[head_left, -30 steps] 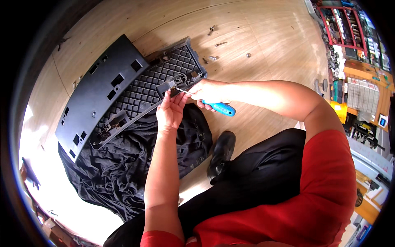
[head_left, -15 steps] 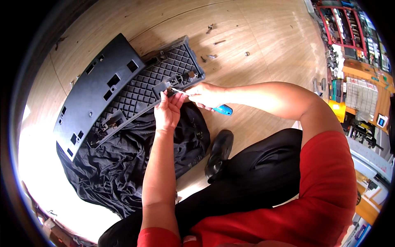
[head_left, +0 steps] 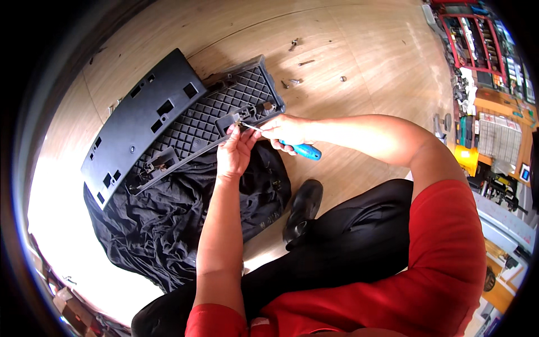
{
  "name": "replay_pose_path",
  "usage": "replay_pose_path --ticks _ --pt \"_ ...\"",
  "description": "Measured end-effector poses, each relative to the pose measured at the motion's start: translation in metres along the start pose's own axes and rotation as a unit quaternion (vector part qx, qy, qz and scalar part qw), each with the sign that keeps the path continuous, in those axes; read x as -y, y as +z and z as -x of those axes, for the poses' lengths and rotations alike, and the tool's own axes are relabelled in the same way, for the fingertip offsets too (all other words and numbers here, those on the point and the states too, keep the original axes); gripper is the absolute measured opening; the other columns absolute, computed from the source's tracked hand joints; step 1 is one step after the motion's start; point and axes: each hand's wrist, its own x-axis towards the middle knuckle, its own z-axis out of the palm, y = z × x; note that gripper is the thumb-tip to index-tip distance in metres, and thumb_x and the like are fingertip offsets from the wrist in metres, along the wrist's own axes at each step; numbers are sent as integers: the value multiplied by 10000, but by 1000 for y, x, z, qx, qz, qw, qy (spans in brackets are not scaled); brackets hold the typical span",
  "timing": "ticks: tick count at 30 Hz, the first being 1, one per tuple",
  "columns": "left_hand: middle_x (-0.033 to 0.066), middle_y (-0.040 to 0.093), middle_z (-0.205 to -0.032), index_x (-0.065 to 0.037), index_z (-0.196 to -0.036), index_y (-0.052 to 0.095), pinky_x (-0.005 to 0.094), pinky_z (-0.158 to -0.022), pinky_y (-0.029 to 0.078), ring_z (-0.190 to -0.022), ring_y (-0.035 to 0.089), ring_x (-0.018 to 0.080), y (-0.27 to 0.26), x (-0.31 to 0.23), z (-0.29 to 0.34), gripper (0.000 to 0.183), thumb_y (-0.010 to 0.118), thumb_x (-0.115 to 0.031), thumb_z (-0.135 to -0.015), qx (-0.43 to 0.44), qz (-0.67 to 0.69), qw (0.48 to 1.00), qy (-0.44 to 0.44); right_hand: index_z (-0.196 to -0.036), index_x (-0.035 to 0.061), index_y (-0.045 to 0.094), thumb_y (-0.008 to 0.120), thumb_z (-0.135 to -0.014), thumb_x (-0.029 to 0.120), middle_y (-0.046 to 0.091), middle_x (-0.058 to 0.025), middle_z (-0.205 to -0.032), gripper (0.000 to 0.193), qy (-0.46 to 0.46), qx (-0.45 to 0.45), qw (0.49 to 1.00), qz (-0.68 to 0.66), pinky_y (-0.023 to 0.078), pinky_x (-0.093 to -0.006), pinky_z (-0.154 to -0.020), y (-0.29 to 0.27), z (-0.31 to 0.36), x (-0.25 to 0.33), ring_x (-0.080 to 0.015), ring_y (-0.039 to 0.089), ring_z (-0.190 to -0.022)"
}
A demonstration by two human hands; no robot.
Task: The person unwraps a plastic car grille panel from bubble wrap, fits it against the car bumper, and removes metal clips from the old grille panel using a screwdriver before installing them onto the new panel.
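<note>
My right hand (head_left: 287, 130) is closed round a screwdriver with a blue handle (head_left: 307, 151), its metal shaft pointing left. The shaft reaches a small recess with metal fittings near the right end of a black ribbed plastic panel (head_left: 196, 119). At that recess my left hand (head_left: 234, 156) has its fingertips pinched beside the shaft's tip; what lies between them is too small to make out. A smooth curved black panel (head_left: 147, 121) with square cut-outs adjoins the ribbed one along its far left side. Crumpled black cloth (head_left: 163, 224) lies under the near edge.
Bolts (head_left: 293, 44) and other small metal parts lie scattered on the wood-look floor (head_left: 382, 62) beyond the panel. My black shoe (head_left: 303, 209) is close to the cloth. To the right stand a red rack (head_left: 473, 42), a yellow container (head_left: 466, 159) and assorted tools.
The whole view has shifted slightly, so the panels sit a little further right. More of the blue handle shows below my right hand. Both hands stay at the same recess.
</note>
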Motion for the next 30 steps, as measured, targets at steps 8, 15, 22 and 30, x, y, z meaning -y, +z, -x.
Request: replay_pose_path --ticks 8,15,22,30 --pt "114 648 -1032 -27 -1047 567 419 -900 538 -980 651 271 2 2 0 103 522 -37 -956 -19 -54 998 17 -1173 71 577 393 -1021 222 522 -28 -630 282 -46 -38 993 102 447 -281 -394 6 -15 -11 -110 497 -444" --pt "107 645 -1071 -20 -1089 554 422 -947 512 -1013 642 266 14 11 -10 142 529 -58 -955 9 -73 997 5 -1111 45 608 419 -1005 174 546 -30 -632 252 -479 -157 809 301 439 -275 -441 -22 -52 -51 -107 512 -472" --pt "83 631 -1011 -30 -1065 549 384 -889 541 -937 648 230 3 4 1 111 501 -34 -964 -25 -52 998 15 -1254 95 553 429 -1025 279 488 11 -638 319 22 -17 996 88 435 -258 -390 2 -7 11 -72 465 -424" --pt "93 637 -1053 -44 -1089 538 398 -911 518 -983 640 234 4 3 -2 128 502 -58 -966 -1 -68 998 18 -1138 79 588 418 -1017 261 570 -78 -624 277 -68 -68 978 186 465 -311 -412 11 -20 -3 -159 551 -453"
